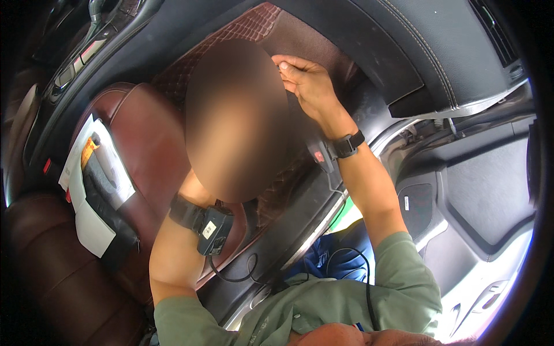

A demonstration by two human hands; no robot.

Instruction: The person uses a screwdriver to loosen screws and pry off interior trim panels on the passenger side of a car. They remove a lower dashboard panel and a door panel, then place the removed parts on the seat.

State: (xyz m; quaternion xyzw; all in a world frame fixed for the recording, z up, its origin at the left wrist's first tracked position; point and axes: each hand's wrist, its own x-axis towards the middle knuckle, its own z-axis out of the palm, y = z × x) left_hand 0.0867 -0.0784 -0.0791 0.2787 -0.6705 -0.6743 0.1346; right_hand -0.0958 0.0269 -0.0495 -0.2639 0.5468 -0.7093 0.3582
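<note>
I reach into a car's footwell past a red-brown seat (147, 124). A blurred oval patch covers the middle of the view and hides most of my left hand (198, 188); only its wrist end shows, so neither its fingers nor anything in them can be seen. Above and to the right, my right hand (306, 83) has its thumb and fingers pinched together at the patch's edge, over the quilted brown floor mat (248, 26). Whatever lies between those fingertips is too small or hidden to make out.
White papers (95, 230) and a black item with an orange-yellow part rest on the seat. Right of me are the dashboard end (430, 57) and the opened door (490, 179). A black cable (369, 277) hangs near my body; a small box (216, 230) is strapped to my left wrist.
</note>
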